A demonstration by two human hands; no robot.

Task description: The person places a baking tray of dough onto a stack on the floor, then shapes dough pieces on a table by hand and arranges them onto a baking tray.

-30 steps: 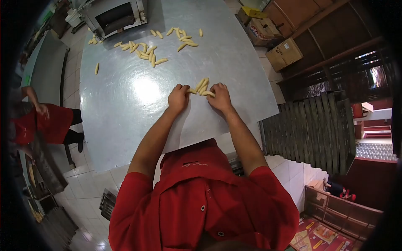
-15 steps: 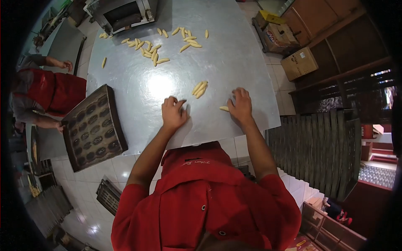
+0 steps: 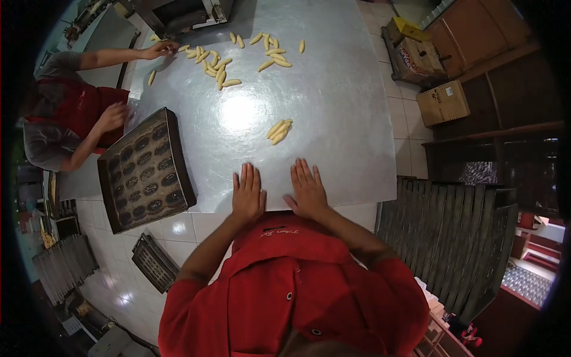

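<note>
My left hand [image 3: 247, 193] lies flat at the near edge of the metal table [image 3: 345, 119], fingers stretched forward. Level with it, my right hand [image 3: 308, 191] is also palm down with its fingers straight and slightly spread. Nothing shows in either hand; whatever may be under the palms is hidden. Just beyond my fingertips sits a small pile of pale, finger-shaped dough pieces [image 3: 278, 131]. Farther off, several more dough pieces [image 3: 221, 77] are scattered across the table.
A dark baking pan [image 3: 189, 172] with oval hollows overhangs the table's left edge. Beside it, a co-worker's hand [image 3: 159, 50] reaches toward the far dough. An oven-like metal box [image 3: 196, 24] stands at the back. Stacked dark trays [image 3: 446, 232] are on the right.
Both my hands have come back to the table's near edge and flattened. The single dough piece by my right hand is out of sight. The co-worker has let go of the pan and reached toward the dough.
</note>
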